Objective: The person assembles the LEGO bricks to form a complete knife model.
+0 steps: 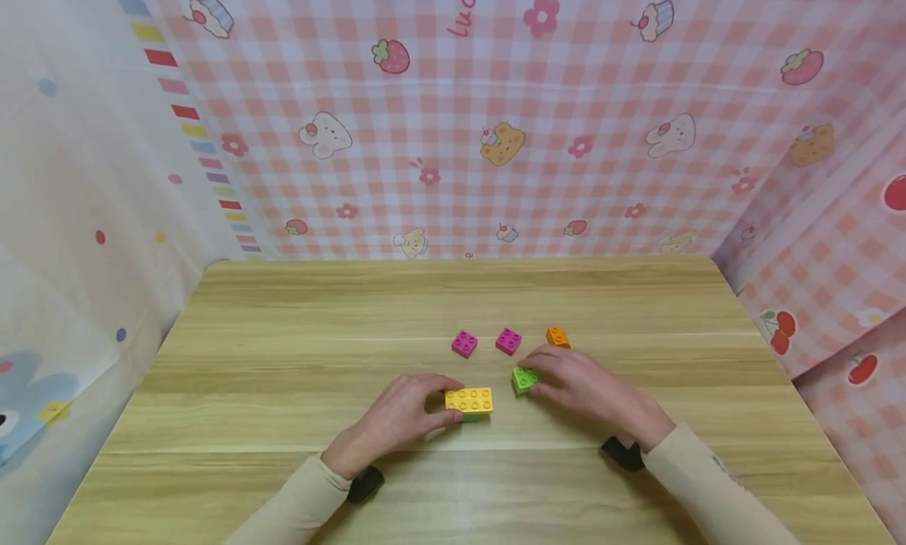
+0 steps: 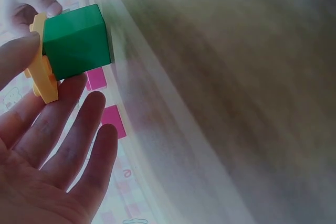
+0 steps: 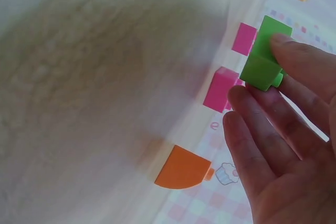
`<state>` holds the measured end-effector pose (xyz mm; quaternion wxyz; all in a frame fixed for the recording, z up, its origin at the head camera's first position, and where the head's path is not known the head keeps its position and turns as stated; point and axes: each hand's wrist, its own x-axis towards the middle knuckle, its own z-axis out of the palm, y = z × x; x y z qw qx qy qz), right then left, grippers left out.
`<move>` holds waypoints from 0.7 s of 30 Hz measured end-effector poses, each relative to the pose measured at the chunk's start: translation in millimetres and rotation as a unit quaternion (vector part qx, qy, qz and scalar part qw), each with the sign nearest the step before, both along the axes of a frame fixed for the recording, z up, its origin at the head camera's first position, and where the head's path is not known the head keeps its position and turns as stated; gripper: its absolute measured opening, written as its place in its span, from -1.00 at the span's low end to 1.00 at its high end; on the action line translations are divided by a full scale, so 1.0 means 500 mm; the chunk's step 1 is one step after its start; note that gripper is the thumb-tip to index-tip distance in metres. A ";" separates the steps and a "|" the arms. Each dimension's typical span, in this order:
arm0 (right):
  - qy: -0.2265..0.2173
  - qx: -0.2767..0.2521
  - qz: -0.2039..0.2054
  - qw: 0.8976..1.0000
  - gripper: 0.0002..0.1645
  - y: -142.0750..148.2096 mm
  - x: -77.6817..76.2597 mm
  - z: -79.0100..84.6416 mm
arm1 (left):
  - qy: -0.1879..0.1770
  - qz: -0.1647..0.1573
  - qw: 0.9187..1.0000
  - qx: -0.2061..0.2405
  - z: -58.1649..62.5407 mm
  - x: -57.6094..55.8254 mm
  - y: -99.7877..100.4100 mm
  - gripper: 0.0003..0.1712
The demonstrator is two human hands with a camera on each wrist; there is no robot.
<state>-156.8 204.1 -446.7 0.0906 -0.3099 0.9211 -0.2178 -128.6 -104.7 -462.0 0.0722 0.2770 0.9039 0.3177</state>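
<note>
My left hand pinches a yellow toy building brick between thumb and fingers. A dark green brick is joined to the underside of the yellow one; in the head view only a sliver of it shows. To the right, my right hand grips a light green brick with thumb and fingertips, and the right wrist view shows the light green brick's stepped side and a stud. The two hands are a short way apart over the wooden table.
Beyond the hands lie two magenta bricks, one on the left and one on the right. An orange brick with a curved side sits just behind my right hand. A pink checked cloth hangs along the table's far edge.
</note>
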 end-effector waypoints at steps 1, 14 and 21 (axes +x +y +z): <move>0.004 -0.002 -0.001 1.000 -0.53 0.000 0.002 0.001 | 0.001 0.000 1.000 0.000 -0.001 0.000 0.000 -0.56; 0.054 -0.043 -0.004 0.998 -0.54 -0.008 0.022 0.014 | 0.002 0.002 1.000 0.008 -0.003 0.001 -0.001 -0.57; 0.070 -0.072 -0.006 0.995 -0.57 -0.014 0.027 0.018 | -0.001 0.002 1.000 0.010 -0.003 0.001 0.000 -0.57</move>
